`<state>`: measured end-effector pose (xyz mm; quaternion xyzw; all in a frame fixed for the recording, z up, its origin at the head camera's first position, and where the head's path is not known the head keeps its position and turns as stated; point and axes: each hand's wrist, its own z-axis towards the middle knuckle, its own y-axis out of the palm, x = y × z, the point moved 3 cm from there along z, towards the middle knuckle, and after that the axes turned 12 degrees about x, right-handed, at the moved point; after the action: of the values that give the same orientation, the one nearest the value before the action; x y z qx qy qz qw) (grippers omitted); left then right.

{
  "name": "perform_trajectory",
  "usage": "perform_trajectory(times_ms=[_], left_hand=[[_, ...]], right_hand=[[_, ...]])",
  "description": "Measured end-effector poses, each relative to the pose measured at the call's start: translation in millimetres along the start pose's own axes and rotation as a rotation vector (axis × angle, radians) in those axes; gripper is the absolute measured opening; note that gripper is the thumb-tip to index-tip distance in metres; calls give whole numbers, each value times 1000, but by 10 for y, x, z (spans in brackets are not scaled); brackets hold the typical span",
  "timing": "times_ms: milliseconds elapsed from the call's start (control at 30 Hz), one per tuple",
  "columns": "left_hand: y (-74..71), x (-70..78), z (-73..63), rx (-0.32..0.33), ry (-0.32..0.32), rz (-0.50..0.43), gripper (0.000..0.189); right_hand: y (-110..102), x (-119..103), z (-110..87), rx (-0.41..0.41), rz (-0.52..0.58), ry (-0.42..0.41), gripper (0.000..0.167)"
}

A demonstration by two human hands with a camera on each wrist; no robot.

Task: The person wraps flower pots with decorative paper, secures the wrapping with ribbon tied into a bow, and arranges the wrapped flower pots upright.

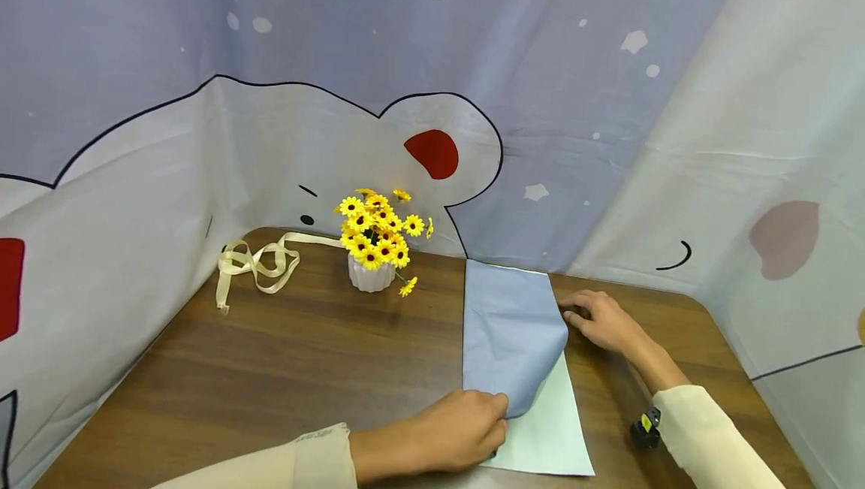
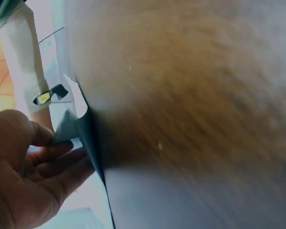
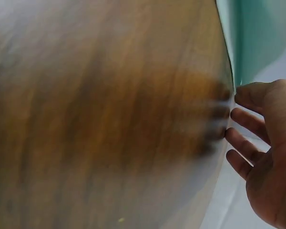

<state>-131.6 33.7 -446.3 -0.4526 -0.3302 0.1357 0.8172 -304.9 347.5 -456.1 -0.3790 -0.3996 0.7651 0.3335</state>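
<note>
A blue sheet of paper (image 1: 507,324) lies over a pale green sheet (image 1: 557,429), whose near right part shows below it. My left hand (image 1: 459,429) pinches the blue sheet's near edge, which curves up from the pale one. In the left wrist view its thumb and forefinger grip a bent corner (image 2: 66,128), while the other fingers reach beneath. At the right edge of the sheets my right hand (image 1: 604,320) rests with loosely bent fingers. The right wrist view shows its fingertips (image 3: 235,114) right at that edge, beside the table top.
Left of the sheets stands a white fluted pot (image 1: 372,276) with yellow artificial flowers (image 1: 375,230). A cream ribbon (image 1: 270,271) lies in loose loops at the table's far left. A printed curtain (image 1: 554,128) hangs along the back of the wooden table (image 1: 304,354).
</note>
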Motion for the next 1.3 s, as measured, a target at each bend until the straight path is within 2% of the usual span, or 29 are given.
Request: perform_trajectory(times_ms=[100, 167, 233, 333, 500, 633, 733, 833, 900, 967, 1067, 1133, 1233, 1300], left_hand=[[-25, -36, -20, -19, 8, -66, 24], [-31, -66, -28, -31, 12, -101, 24], [-35, -94, -32, -44, 8, -135, 24], [-40, -138, -35, -61, -18, -186, 24], [-46, -227, -46, -58, -99, -294, 26], [-69, -319, -70, 24, -161, -347, 28], [-119, -394, -96, 146, -218, -380, 25], [-184, -459, -151, 265, -328, -458, 17], [-243, -492, -199, 329, -400, -506, 12], [-304, -518, -249, 363, -468, -549, 15], [-392, -550, -310, 393, -512, -572, 36], [-431, -570, -356, 401, -535, -574, 64], [-475, -597, -424, 414, -543, -540, 107], [-506, -609, -467, 415, -524, -521, 124]], right_hand=[[72, 93, -43, 35, -33, -81, 35], [92, 85, -60, 26, -62, -103, 42], [72, -21, -75, -21, -78, -97, 49], [75, -176, -98, -82, -100, -144, 56], [125, -395, -146, -153, -81, -218, 62], [153, -480, -164, -232, -41, -165, 70], [142, -495, -148, -297, -64, -81, 90], [122, -497, -133, -347, -72, -1, 102], [116, -510, -124, -369, -68, 1, 105], [117, -520, -115, -382, -49, -3, 103], [112, -528, -104, -395, -29, -10, 103], [109, -529, -95, -402, -23, -3, 104], [108, -530, -73, -411, -18, 5, 106], [106, -537, -61, -417, -17, 3, 107]])
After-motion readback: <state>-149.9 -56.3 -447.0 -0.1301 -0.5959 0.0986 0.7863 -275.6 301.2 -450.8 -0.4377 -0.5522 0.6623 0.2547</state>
